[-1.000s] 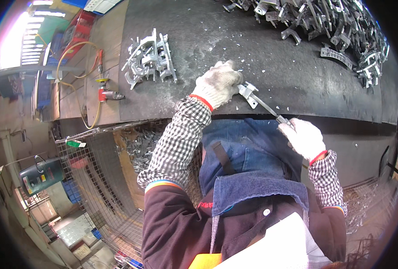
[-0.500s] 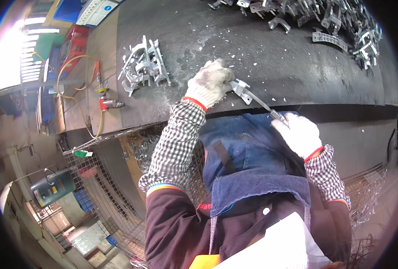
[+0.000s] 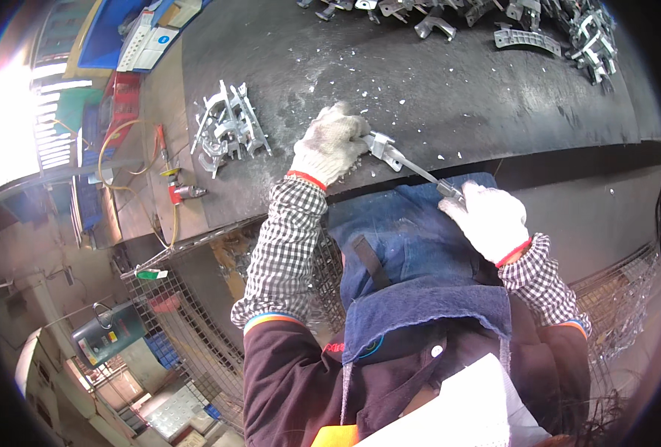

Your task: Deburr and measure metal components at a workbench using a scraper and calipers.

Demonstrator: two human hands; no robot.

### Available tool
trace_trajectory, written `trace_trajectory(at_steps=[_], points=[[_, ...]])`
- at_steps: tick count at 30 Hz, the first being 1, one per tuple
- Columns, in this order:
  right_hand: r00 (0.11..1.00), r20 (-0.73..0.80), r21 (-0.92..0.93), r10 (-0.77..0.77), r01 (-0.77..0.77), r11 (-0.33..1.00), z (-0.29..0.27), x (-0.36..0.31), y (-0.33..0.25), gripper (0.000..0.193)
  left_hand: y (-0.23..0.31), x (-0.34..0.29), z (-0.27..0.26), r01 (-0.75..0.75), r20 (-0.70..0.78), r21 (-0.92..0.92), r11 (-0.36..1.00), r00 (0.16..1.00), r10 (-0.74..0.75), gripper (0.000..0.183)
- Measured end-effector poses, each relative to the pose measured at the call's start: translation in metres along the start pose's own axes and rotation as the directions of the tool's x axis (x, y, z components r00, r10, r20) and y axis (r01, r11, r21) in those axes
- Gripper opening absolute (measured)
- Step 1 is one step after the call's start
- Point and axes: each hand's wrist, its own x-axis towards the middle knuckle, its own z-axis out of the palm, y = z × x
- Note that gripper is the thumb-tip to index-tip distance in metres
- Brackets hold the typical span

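Dark and flecked with pale chips, the bench point(image 3: 465, 82) spans the view, its front edge just beyond the blue apron point(image 3: 397, 246). Nearest, the gloved right hand point(image 3: 492, 221) has its grip clamped on the handle end of a slim metal tool point(image 3: 418, 169), whose shank slants up and leftward to a silver casting point(image 3: 384, 152). That casting is near the front edge, between the two hands; the gloved left hand point(image 3: 332, 143) has its grip clamped on the casting's left end, though the fingertips are hidden.

The step in hand looks like working the tool against the braced casting; the exact contact is too small to tell. The next move seems to call for a firm left grip and a controlled right wrist, with the tip kept clear of the left fingers.

Drawing the right hand back toward the body appears unobstructed. To the left, a red power tool point(image 3: 175, 192) and then a stack of castings point(image 3: 228, 130) limit sideways room. Past the hands, bare bench leaves ample space before the heap of castings point(image 3: 523, 12) along the far side.
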Motion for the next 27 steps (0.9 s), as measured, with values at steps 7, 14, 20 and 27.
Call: trace_trajectory(at_steps=[7,14,20,27], points=[[0.973,0.220,0.060,0.068,-0.084,0.995,-0.011,0.012,-0.006,0.051,-0.003,0.000,-0.001,-0.015,0.015,0.053,0.998,1.000,0.014,0.027],[0.997,0.008,0.049,0.073,-0.073,0.996,-0.004,0.003,0.005,0.054,0.000,0.001,0.000,-0.003,-0.003,0.101,0.995,1.000,0.003,0.026],[0.969,0.198,0.149,0.146,-0.176,0.973,-0.009,0.007,-0.002,0.050,0.005,-0.001,-0.001,0.005,-0.008,0.109,0.994,1.000,-0.004,0.032],[0.967,0.234,0.215,0.098,-0.149,0.965,-0.002,0.016,-0.004,0.053,-0.008,0.001,0.002,-0.078,-0.035,0.090,0.993,0.996,0.082,0.037]])
